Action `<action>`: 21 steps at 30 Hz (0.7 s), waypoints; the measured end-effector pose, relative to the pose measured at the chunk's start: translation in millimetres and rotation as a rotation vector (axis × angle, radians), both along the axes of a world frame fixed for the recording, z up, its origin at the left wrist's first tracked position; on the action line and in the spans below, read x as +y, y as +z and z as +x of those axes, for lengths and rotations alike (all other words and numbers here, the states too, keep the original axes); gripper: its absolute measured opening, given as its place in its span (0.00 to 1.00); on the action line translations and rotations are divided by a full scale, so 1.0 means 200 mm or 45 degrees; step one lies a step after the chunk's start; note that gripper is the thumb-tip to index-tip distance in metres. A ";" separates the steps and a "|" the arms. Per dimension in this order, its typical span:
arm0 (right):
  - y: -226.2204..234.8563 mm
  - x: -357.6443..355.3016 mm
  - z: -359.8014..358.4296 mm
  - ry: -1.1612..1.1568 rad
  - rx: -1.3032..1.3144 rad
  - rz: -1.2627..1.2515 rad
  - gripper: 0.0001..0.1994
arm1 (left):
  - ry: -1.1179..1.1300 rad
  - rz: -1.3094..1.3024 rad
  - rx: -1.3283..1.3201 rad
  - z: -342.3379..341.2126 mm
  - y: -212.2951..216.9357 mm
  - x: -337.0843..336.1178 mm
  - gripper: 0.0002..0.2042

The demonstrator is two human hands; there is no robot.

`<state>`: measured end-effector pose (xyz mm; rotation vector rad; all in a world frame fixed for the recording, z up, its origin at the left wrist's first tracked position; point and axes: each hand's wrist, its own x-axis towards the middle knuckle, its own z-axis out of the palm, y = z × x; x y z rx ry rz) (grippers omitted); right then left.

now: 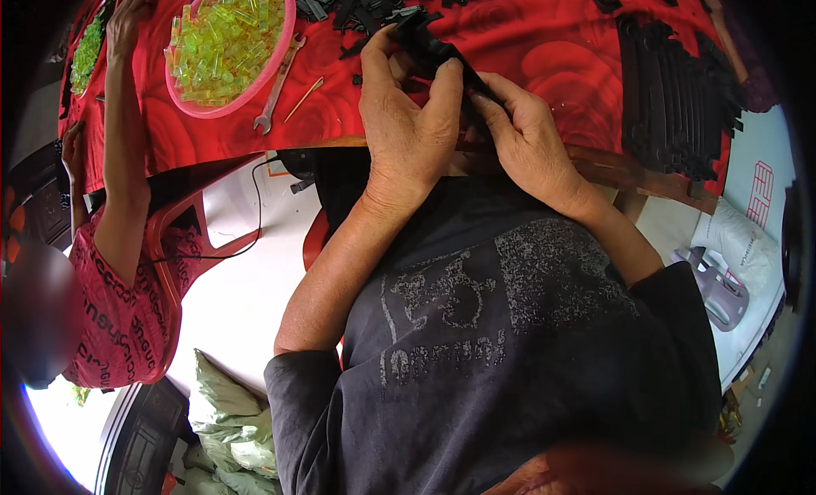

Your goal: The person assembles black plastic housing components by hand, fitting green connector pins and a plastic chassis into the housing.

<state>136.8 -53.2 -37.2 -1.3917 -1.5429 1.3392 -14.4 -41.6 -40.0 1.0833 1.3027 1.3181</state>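
Note:
Both my hands are raised at the table's front edge around a long black plastic piece [429, 48]. My left hand [408, 129] grips its far end, with thumb and index finger closed on it. My right hand [529, 136] pinches the nearer end, its fingers partly hidden behind the piece. Just beyond lies a heap of small black plastic parts [365, 10]. To the left, a pink basin [289, 36] is filled with clear yellow-green plastic pieces [225, 48].
An open-ended wrench [279, 87] and a thin stick [304, 99] lie on the red tablecloth [561, 78]. Long black strips [676, 104] are stacked at right. A co-worker's arm [123, 155] reaches over the table at left; another person's arm [727, 36] shows at far right.

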 end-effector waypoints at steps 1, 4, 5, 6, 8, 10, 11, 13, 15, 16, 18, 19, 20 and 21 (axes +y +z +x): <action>-0.01 0.00 0.00 -0.001 -0.002 -0.003 0.11 | 0.000 -0.004 -0.020 0.00 0.00 0.00 0.27; -0.01 0.00 -0.01 -0.016 -0.019 -0.059 0.12 | -0.002 -0.013 -0.006 -0.02 -0.01 0.00 0.27; -0.01 0.00 -0.01 -0.012 0.014 -0.092 0.12 | -0.001 -0.016 0.033 -0.02 -0.01 0.00 0.27; -0.02 0.01 -0.02 -0.009 0.049 -0.123 0.12 | 0.001 -0.016 0.034 -0.02 -0.02 0.00 0.27; -0.01 0.01 -0.02 0.006 0.020 -0.087 0.12 | 0.010 0.001 0.001 -0.02 -0.03 -0.01 0.26; 0.01 0.00 -0.02 0.020 -0.010 -0.051 0.12 | 0.028 0.000 -0.058 -0.01 -0.03 -0.01 0.25; 0.01 0.00 -0.02 0.025 0.009 -0.087 0.12 | 0.046 0.000 -0.114 -0.01 -0.03 -0.02 0.25; 0.01 0.01 -0.01 0.031 0.027 -0.123 0.12 | 0.027 0.006 -0.063 -0.01 -0.02 -0.01 0.25; -0.02 0.01 0.01 0.068 0.030 0.026 0.12 | 0.008 0.010 -0.011 -0.03 -0.02 0.00 0.25; -0.01 0.01 0.02 0.068 0.030 0.025 0.12 | -0.001 0.012 -0.029 -0.03 -0.02 0.01 0.25; 0.02 0.02 0.07 0.201 -0.146 0.024 0.11 | -0.001 0.013 -0.045 -0.05 -0.03 0.03 0.24; 0.03 0.03 0.08 0.205 -0.146 0.024 0.11 | -0.004 0.032 -0.114 -0.06 -0.04 0.04 0.24; 0.04 0.02 0.10 0.242 -0.193 -0.027 0.12 | -0.011 0.050 -0.183 -0.06 -0.04 0.05 0.24; 0.05 0.02 0.10 0.280 -0.240 -0.079 0.13 | -0.010 0.049 -0.183 -0.06 -0.04 0.05 0.24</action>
